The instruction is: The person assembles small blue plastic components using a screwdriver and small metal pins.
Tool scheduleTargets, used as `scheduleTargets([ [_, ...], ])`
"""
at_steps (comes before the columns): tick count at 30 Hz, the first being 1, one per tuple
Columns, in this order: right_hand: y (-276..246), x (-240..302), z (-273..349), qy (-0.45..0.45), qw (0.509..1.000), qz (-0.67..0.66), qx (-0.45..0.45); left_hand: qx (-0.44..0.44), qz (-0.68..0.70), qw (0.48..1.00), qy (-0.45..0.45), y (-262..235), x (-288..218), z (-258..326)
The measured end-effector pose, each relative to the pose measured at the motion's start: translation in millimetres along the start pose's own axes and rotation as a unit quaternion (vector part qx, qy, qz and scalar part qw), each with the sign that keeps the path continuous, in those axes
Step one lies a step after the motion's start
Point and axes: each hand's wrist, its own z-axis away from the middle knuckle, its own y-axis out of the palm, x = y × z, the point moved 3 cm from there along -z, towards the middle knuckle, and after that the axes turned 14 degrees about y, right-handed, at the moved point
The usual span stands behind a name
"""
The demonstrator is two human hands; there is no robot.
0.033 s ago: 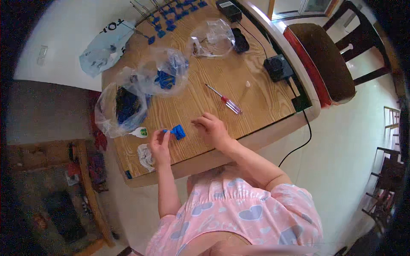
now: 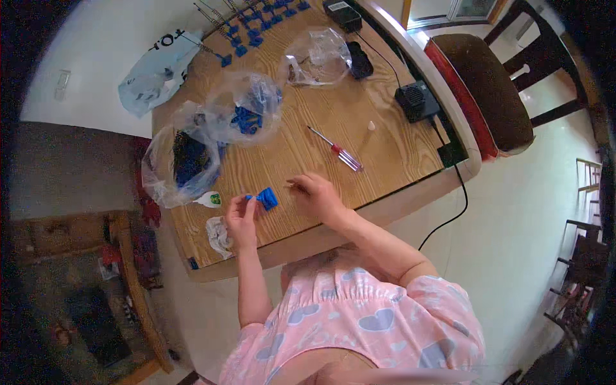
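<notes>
Between its thumb and fingers my left hand [image 2: 240, 219] pinches a small blue plastic piece [image 2: 267, 199], close above the table near its front edge. The piece has a wide blocky end pointing right. My right hand [image 2: 316, 194] is just to the right of it, apart from it, with thumb and fingertips drawn together. Whatever those fingertips hold is too small to make out. A small white bottle with a green label [image 2: 210, 199] lies left of my left hand, and crumpled white tissue [image 2: 219, 236] is beside my left wrist.
Clear bags of blue [image 2: 154, 157] and darker parts cover the table's left side. Blue bases with upright springs [image 2: 255, 38] line the back. A red-handled screwdriver [image 2: 346, 158] lies at centre right, before a black corded device [image 2: 417, 101]. A chair [image 2: 481, 90] stands right.
</notes>
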Motion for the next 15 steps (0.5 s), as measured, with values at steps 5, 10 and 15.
scheduleTargets([
  [5,20,4,1,-0.005,0.995,0.086,0.058,0.018,-0.017,0.999,-0.033,2,9,5],
  [10,32,12,-10,-0.055,0.976,0.207,0.041,0.031,-0.044,0.999,0.003,3,12,7],
  [15,40,14,-9,-0.087,0.964,0.249,0.029,0.021,-0.052,0.998,0.015,3,16,11],
])
